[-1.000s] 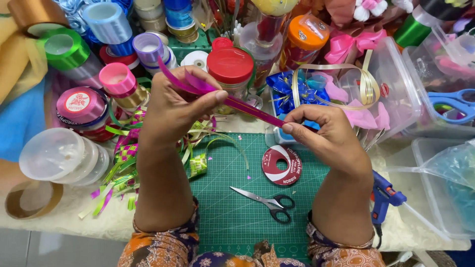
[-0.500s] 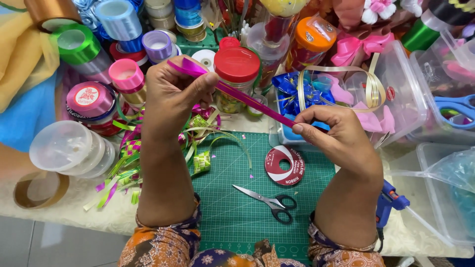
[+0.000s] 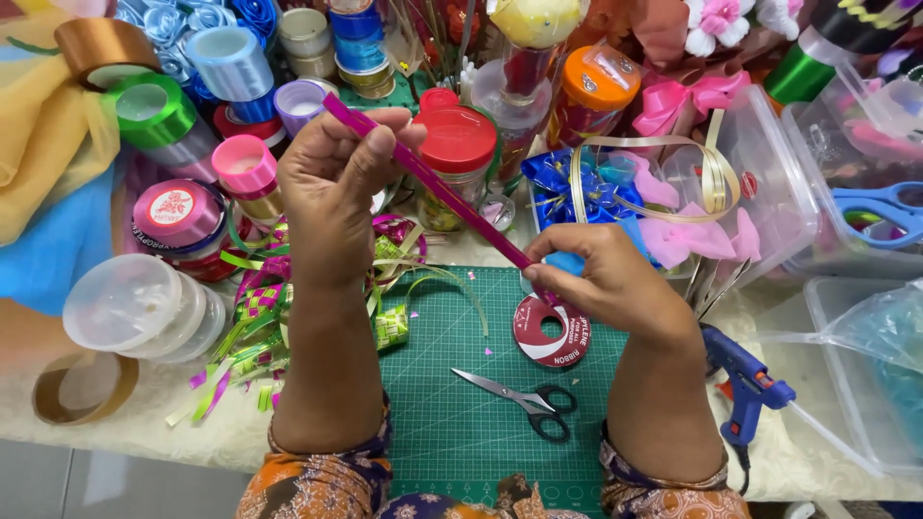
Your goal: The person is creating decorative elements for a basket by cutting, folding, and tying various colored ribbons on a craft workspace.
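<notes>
Above the green cutting mat (image 3: 452, 384), the left hand (image 3: 332, 187) pinched the upper end of a magenta ribbon strip (image 3: 433, 185), fingers curled tight around it. The right hand (image 3: 601, 279) gripped its lower end just over the dark red ribbon spool (image 3: 551, 332) lying on the mat. Black-handled scissors (image 3: 524, 402) lay on the mat nearer the person, and a blue glue gun (image 3: 745, 380) sat off its right edge.

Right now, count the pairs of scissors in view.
2. Black-handled scissors lie on the green cutting mat between the forearms; blue-handled scissors sit in the clear bin at right. The clutter may hide more.
</notes>
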